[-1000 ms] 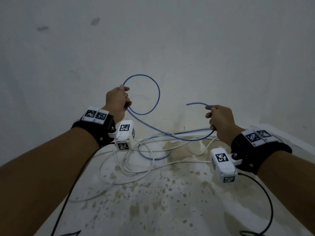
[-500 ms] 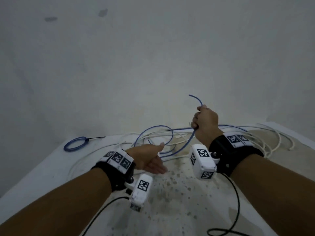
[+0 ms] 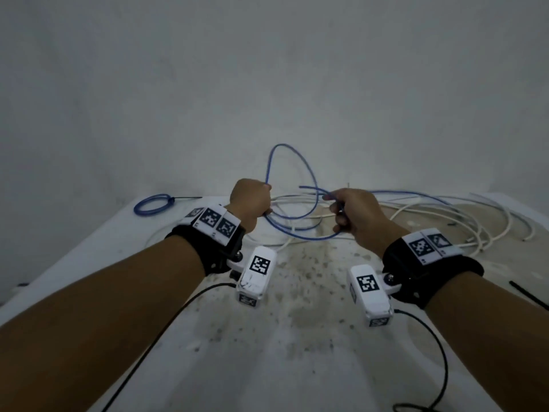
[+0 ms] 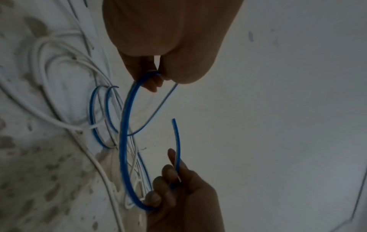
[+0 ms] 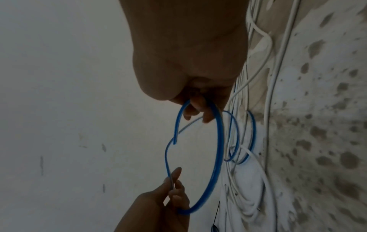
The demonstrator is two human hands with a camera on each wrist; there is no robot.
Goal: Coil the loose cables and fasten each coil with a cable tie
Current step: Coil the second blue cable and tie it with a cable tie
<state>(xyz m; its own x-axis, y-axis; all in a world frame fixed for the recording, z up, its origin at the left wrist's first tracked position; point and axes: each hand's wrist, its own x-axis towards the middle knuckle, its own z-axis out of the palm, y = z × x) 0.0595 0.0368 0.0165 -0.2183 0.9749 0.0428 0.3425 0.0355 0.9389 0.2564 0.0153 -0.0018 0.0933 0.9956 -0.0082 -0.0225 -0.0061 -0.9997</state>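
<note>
Table: white top [image 3: 282, 352], heavily speckled with brown stains, nearest the camera; a black cable tie [image 3: 528, 295] lies at its right edge.
Wrist units: a white tagged camera block [image 3: 257, 275] hangs under the left wrist and another [image 3: 370, 294] under the right, each trailing a black lead across the table.
Left hand: [image 3: 251, 203] fingers curled round the blue cable [image 3: 300, 237], held above the table; an upright loop rises from the fist.
Right hand: [image 3: 353, 215] fingers closed on the same blue cable near its free end, which sticks out past the thumb toward the left hand.
Between the hands: the blue cable sags in a low arc, and more of its turns lie on the table beneath.
White cables: [image 3: 445, 221] a loose tangle behind and under both hands, spreading to the right; the hands hide its middle.
Far left: a small blue coil [image 3: 151, 203] already bound, seemingly by a black tie whose tail points right.
Backdrop: plain grey wall [image 3: 267, 84].
</note>
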